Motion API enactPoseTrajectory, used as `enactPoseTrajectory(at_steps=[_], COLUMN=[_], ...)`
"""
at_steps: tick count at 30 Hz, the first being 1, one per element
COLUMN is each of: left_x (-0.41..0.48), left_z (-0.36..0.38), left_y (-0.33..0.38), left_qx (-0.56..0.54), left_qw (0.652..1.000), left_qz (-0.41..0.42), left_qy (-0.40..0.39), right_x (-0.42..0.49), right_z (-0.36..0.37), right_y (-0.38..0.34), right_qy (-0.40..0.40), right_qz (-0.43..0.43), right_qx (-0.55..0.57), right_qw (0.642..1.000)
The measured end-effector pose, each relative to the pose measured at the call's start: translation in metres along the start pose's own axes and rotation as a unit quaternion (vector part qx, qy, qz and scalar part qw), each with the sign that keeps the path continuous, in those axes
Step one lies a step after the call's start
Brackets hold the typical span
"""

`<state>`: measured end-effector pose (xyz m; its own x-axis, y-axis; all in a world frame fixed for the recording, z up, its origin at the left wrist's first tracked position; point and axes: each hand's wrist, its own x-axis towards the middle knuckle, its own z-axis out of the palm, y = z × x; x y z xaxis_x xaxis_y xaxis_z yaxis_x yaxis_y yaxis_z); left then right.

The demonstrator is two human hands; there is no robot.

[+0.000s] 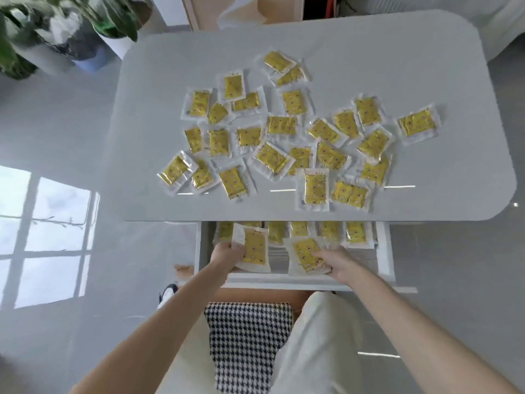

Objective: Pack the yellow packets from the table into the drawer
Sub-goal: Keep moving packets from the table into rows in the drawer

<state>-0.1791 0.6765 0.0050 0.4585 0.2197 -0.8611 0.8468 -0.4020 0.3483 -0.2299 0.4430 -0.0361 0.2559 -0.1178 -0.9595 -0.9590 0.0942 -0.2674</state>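
White desk (pixel 369 52) holds scattered yellow packets (pixel 315 186); over the drawer (pixel 384 251) below, left hand (pixel 227 251) and right hand (pixel 339 263) fingers each clamp a packet (pixel 254 248).

Home: potted plant (pixel 108 21), glossy floor (pixel 56 137), window reflection.

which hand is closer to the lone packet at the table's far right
Right. Right hand is over the drawer, below and left of the lone packet; left hand is farther left.
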Motion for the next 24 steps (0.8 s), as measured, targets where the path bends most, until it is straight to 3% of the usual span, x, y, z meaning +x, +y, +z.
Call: enactPoseTrajectory(at_steps=[9, 13, 20, 24], left_x=[0.187, 0.248, 0.292, 0.283], left_z=[-0.038, -0.037, -0.043, -0.043], left_y=[-0.061, -0.075, -0.076, -0.084], left_qx=[0.073, 0.122, 0.103, 0.139], left_qw=[0.996, 0.989, 0.981, 0.949], left_qz=[0.015, 0.073, 0.163, 0.282], left_qy=[-0.044, -0.030, -0.005, -0.021], right_x=[0.125, 0.174, 0.220, 0.229], right_z=[0.149, 0.184, 0.217, 0.219], right_y=[0.001, 0.003, 0.008, 0.000], right_qy=[0.021, 0.064, 0.121, 0.158], right_qz=[-0.049, -0.085, -0.182, -0.233], right_qx=[-0.038, -0.063, -0.059, -0.124], right_qw=[0.998, 0.992, 0.974, 0.951])
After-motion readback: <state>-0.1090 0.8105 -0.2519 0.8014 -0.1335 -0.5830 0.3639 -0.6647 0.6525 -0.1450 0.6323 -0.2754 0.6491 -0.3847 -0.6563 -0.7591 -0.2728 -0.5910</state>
